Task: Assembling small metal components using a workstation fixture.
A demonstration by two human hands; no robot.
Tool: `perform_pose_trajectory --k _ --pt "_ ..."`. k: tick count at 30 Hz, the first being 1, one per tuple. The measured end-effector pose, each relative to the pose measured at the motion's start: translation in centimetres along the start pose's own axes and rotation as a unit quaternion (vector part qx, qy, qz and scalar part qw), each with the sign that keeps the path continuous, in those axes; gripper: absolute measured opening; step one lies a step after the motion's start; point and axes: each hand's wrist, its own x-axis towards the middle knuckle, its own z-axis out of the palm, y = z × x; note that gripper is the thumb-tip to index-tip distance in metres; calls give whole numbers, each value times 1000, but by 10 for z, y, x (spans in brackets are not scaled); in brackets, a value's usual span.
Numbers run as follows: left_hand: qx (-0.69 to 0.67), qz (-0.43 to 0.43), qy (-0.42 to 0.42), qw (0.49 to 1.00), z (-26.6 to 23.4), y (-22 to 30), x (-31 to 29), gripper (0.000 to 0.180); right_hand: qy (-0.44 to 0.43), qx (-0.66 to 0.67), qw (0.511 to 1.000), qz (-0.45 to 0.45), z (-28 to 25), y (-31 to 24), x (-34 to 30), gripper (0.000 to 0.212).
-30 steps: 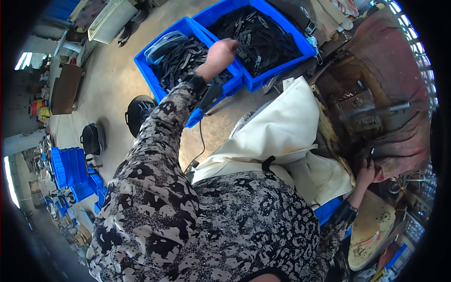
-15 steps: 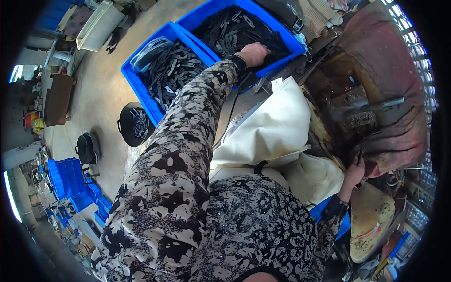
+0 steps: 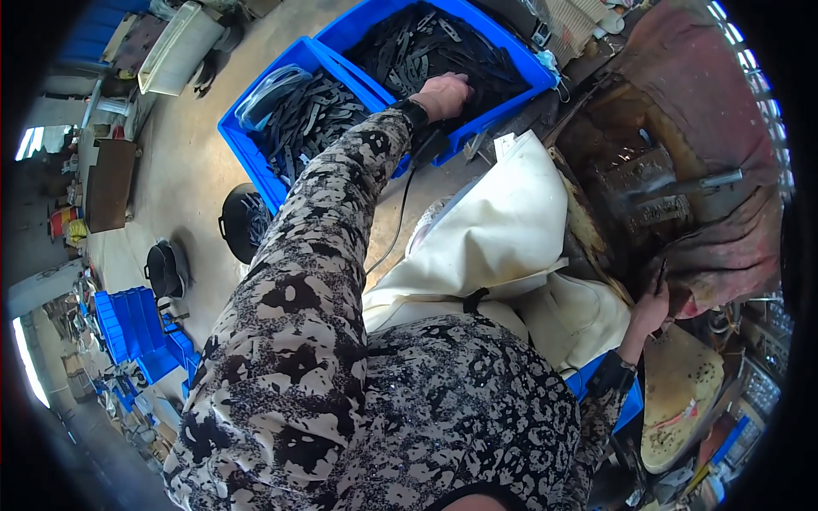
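My left hand (image 3: pixel 445 95) reaches over the near edge of the farther blue bin (image 3: pixel 535 71). Its fingers are curled down at the dark flat metal pieces (image 3: pixel 417 49) inside, and what they hold is hidden. At the right, my right hand (image 3: pixel 652 308) pinches a thin dark metal strip (image 3: pixel 661 274) that points upward. It is beside a wet, brown-stained machine recess (image 3: pixel 639 183) with a metal rod (image 3: pixel 720 179) across it. A reddish cloth (image 3: pixel 716 94) drapes around this recess. Cream sheeting (image 3: pixel 503 221) lies between my arms.
A second blue bin (image 3: pixel 243 157) of similar dark pieces adjoins on the left, with a clear plastic bag (image 3: pixel 271 92) on it. A black basin (image 3: pixel 234 226) holds more pieces. Stacked blue bins (image 3: pixel 128 324) stand farther left. A stained cream pad (image 3: pixel 682 400) lies below my right hand.
My left hand has shifted slightly left and toward me within the farther bin. My right hand stays by the recess with the strip, and the whole view has shifted a little.
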Motion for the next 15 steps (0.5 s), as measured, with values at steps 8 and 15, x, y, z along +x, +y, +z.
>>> perform_pose_trajectory --k 8,15 --pt "-231 -38 -117 965 -2 -51 4 23 -2 7 1000 2 6 7 4 35" --pt "-415 -161 7 895 2 -91 -19 27 -11 1 1000 9 9 12 10 35"
